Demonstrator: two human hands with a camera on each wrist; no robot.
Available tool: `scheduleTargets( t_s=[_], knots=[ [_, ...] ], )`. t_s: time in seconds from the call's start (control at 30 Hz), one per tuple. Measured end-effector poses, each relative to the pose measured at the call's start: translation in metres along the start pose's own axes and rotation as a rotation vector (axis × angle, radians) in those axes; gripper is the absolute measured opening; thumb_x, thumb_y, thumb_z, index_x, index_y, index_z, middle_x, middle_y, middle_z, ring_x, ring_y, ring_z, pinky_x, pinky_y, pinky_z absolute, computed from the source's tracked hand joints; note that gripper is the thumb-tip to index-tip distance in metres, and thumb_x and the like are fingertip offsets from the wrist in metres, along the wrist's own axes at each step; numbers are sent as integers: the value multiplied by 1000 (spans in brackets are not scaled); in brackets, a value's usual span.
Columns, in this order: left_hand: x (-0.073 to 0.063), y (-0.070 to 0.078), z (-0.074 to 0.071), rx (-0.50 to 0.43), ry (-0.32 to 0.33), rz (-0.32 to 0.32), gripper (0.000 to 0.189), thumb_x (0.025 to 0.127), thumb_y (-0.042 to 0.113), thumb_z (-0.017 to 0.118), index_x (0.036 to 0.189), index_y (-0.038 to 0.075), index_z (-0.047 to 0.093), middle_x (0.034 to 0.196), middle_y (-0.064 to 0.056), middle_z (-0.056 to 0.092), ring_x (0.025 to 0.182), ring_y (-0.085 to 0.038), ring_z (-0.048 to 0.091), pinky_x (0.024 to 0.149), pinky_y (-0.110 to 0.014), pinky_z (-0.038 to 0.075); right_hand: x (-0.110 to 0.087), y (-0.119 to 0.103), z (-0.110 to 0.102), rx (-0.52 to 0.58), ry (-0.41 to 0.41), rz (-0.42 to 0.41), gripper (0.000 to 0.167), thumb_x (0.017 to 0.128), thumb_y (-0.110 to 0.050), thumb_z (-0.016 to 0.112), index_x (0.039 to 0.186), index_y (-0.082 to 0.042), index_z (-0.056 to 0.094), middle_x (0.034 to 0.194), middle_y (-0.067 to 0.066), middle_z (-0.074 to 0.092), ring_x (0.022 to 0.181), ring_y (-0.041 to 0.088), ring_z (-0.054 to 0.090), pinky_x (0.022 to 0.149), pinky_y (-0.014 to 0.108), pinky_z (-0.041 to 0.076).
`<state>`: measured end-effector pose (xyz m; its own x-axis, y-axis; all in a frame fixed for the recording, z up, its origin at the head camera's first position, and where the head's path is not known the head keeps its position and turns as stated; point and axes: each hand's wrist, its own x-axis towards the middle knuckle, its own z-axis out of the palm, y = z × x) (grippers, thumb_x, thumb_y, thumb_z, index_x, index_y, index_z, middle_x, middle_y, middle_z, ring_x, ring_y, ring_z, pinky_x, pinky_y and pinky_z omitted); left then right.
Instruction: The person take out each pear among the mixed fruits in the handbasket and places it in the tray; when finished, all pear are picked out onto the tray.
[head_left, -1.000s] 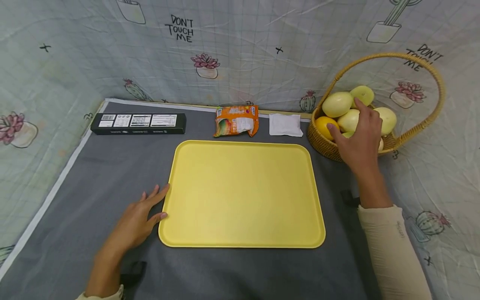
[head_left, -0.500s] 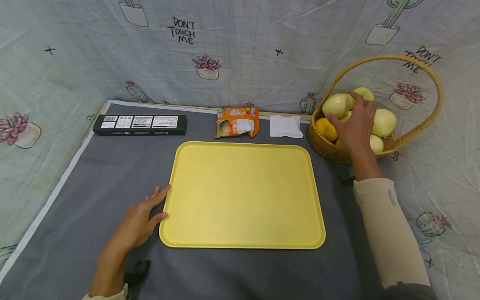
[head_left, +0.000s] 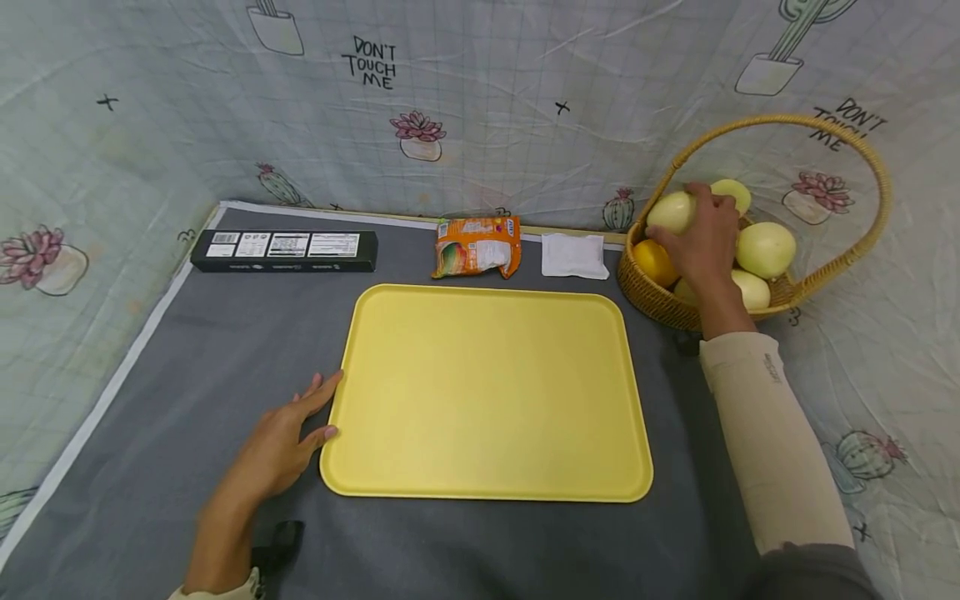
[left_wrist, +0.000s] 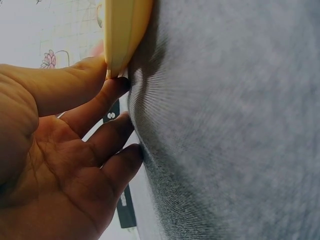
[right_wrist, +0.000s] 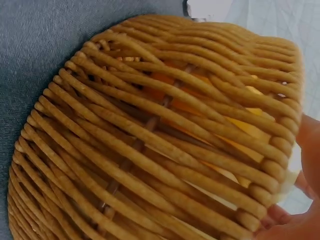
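Cloth, spread hands on tray, fruit

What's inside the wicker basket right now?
Several pale green fruits and one orange-yellow fruit show inside the wicker basket. The right hand, gripping the pale fruit at the back left, covers part of the middle; what lies at the bottom can't be made out.

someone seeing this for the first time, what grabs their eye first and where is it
Probably the large yellow rectangular tray in the middle of the grey cloth, with the left hand touching its left edge. Next, likely the tan woven basket at the far right, where the right hand holds a pale yellow-green oval fruit. The bright orange printed packet behind the tray stands out too.
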<state>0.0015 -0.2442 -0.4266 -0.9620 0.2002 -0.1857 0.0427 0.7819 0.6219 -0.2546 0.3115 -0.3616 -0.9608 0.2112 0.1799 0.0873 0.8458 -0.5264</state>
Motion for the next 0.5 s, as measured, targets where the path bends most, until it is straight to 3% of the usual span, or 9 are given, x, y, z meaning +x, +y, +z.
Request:
scheduleTargets(
  t_s=[0.3,0.5],
  knots=[
    [-1,-1,2,-17,3,-4,83,97,8,75,169,19,34,167,-29,34,153,-54,36,120,-77,31,3,2,3,15,3,19,82,98,-35,78,166,-17,35,159,30,31,143,50,35,117,65,34],
    [0,-1,1,-29,1,-1,84,97,7,74,169,19,33,167,-29,33,154,-51,36,121,-76,30,-8,-6,-1,82,72,7,81,96,-34,80,164,-20,38,159,26,31,145,47,34,120,63,36]
  ],
)
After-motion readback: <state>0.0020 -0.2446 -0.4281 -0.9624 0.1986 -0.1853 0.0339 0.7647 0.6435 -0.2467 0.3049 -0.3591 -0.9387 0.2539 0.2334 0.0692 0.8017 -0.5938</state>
